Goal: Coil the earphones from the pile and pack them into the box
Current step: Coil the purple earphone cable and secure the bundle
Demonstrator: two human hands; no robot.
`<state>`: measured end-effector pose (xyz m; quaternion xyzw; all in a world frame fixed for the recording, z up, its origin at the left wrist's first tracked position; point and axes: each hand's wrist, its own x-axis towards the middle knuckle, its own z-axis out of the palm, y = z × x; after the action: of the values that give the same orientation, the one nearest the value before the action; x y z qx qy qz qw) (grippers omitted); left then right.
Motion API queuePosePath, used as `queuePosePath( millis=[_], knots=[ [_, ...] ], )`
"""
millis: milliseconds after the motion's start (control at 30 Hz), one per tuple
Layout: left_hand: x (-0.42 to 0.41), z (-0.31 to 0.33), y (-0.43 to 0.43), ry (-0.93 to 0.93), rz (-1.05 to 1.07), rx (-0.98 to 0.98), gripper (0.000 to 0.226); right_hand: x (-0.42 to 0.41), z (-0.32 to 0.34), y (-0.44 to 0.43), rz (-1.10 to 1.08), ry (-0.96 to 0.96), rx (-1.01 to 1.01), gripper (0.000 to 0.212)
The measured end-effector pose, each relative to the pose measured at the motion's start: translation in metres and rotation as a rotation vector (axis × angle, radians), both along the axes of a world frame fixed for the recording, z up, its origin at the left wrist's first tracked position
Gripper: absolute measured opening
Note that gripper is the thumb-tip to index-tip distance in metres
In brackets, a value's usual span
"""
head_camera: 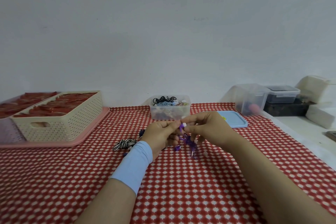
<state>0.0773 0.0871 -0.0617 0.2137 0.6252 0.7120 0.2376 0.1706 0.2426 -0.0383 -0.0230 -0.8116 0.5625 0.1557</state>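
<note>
Both hands meet above the middle of the counter [181,187], which is covered in a red-and-white patterned cloth. The left hand [161,135], with a pale blue sleeve [134,165] round its wrist, and the right hand [205,127] each pinch the purple wired earphones [188,141] with curled fingers. One white-tipped earbud pokes up between the fingertips, and the rest of the cable hangs in a loose tangle down to the cloth.

Just left of the left wrist lies a black-and-white striped earphone bundle [124,144], already coiled. Beyond the hands, near the wall, stands the clear plastic box [158,113], open and holding several coiled earphones in black, blue and other colours. Its flat blue lid [233,120] lies to the right of the box. At far left a cream perforated basket [60,125] sits on a pink tray [87,135].
</note>
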Motion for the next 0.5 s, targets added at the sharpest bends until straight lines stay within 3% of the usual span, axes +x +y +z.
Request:
queuePosePath(
  millis=[367, 500],
  knots=[
    [-0.0014, -0.0014, -0.0005, -0.052, -0.108, 0.013, 0.014, -0.0013, 0.0003, -0.0009, -0.053, 0.063, 0.070, 0.014],
    [-0.0053, -0.0027, -0.0027, -0.023, -0.138, 0.038, 0.016, 0.0029, 0.0039, 0.0026, 0.010, -0.010, -0.123, 0.014]
  ],
)
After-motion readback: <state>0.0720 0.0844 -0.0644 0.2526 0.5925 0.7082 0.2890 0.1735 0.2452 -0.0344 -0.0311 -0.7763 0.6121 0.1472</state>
